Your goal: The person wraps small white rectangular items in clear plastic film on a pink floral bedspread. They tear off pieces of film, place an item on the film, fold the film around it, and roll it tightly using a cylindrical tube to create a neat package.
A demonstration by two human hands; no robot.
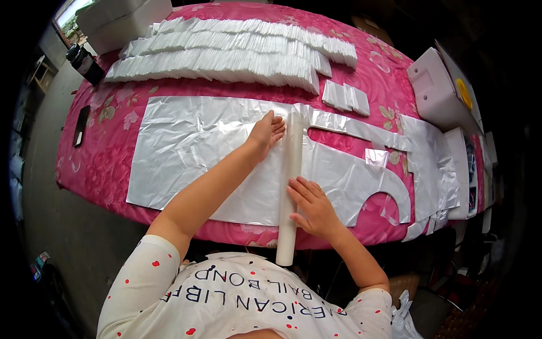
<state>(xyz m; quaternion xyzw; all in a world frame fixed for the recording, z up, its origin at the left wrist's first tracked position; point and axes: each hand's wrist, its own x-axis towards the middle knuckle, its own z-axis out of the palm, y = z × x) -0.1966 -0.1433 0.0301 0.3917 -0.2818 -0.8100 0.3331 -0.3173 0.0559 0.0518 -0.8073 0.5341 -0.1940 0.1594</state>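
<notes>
A long translucent tube (pixel 291 169) lies upright in the view across a thin, shiny white plastic sheet (pixel 186 147), its near end jutting past the table edge. The sheet spreads wide to the left; on the right it has curved cut-outs and strap-like strips. My left hand (pixel 266 135) is over the sheet just left of the tube's far part, fingers stretched out and holding nothing. Fairly flat, with fingers spread, my right hand (pixel 313 209) rests against the tube's right side lower down, its fingertips touching it.
Rows of folded white packets (pixel 214 65) line the table's far side, with two small stacks (pixel 345 97) near them. More plastic sheets (pixel 432 164) hang at the right. White foam boxes (pixel 437 85), a dark bottle (pixel 84 64) and a phone (pixel 81 125) sit around the pink floral tablecloth (pixel 107 150).
</notes>
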